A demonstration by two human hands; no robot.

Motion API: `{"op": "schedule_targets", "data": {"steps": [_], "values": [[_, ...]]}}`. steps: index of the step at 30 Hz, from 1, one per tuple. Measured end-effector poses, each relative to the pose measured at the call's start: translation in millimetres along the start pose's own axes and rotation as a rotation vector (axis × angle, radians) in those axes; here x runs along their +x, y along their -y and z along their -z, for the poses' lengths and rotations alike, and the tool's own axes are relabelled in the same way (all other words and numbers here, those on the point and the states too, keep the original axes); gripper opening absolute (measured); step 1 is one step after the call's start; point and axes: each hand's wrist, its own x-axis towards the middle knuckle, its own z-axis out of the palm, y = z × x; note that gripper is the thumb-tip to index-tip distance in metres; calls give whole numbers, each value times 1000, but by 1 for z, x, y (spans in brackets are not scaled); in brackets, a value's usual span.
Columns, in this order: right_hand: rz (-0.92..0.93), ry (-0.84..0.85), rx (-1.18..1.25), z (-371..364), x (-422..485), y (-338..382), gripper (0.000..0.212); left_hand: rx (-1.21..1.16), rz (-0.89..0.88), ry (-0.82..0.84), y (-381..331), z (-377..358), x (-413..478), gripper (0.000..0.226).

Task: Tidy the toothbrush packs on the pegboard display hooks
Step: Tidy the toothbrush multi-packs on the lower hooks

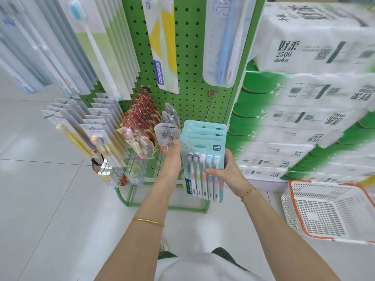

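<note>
1. Forearms (146, 209) rise from the bottom edge, each with a gold bangle (148, 221), and meet at one pack.
2. Right hand (225, 171): the thumb lies flat across the front pack (203, 169) below the bristles, and the fingers curl round its right edge, pinching it.
3. Left hand (173, 157): it holds the left edge. Its thumb is near the top corner and its fingertips are hidden behind the card.
4. That pack sits low on the green pegboard (188, 67), just ahead of the other packs (205, 128) on the hook (209, 110). Its hang slot looks empty, so it is probably off the wire.
5. Handling, as I judge it: light, thin card under a slick plastic blister that flexes if squeezed mid-face. Hold it by both side edges, high up, to steer the slot onto the hook tip.
6. Count: four teal packs, the held one and three behind it. There are five brushes (203, 159) in the front one.
7. One white basket (324, 209) sits on the floor to the right.
</note>
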Motion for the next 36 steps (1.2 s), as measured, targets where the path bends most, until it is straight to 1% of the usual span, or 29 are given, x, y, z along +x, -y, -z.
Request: {"op": "schedule_targets", "data": {"steps": [2, 4, 6, 7, 8, 12, 16, 21, 25, 29, 31, 34, 36], "values": [[17, -10, -28, 1, 2, 1, 74, -42, -2, 1, -1, -2, -1, 44], [26, -3, -44, 2, 5, 2, 77, -53, -8, -6, 3, -4, 3, 56], [29, 1, -51, 1, 9, 2, 78, -51, -6, -6, 11, -3, 13, 75], [30, 2, -53, 1, 11, 2, 78, -51, -10, -13, 16, -3, 18, 81], [32, 3, -55, 1, 12, 1, 78, -54, -27, -22, 18, -3, 22, 82], [33, 4, -56, -2, 16, 1, 76, -37, -93, -45, 13, -2, 18, 79], [46, 8, -58, -3, 16, 0, 75, -6, -138, -63, 13, 0, 16, 69], [63, 16, -56, -2, 18, 1, 76, 21, -185, -77, 12, 1, 18, 45], [62, 24, -66, -1, 17, 3, 75, 43, -194, -82, 10, 2, 16, 39], [54, 61, -65, 2, 15, 7, 81, 52, -202, -106, 4, 1, 12, 28], [48, 85, -66, 2, 14, 9, 83, 46, -193, -110, 2, 0, 9, 30], [49, 118, -82, 2, 11, 13, 80, 62, -181, -106, 3, -1, 9, 48], [52, 135, -96, 2, 9, 14, 78, 73, -153, -111, 4, -1, 11, 56]]}}
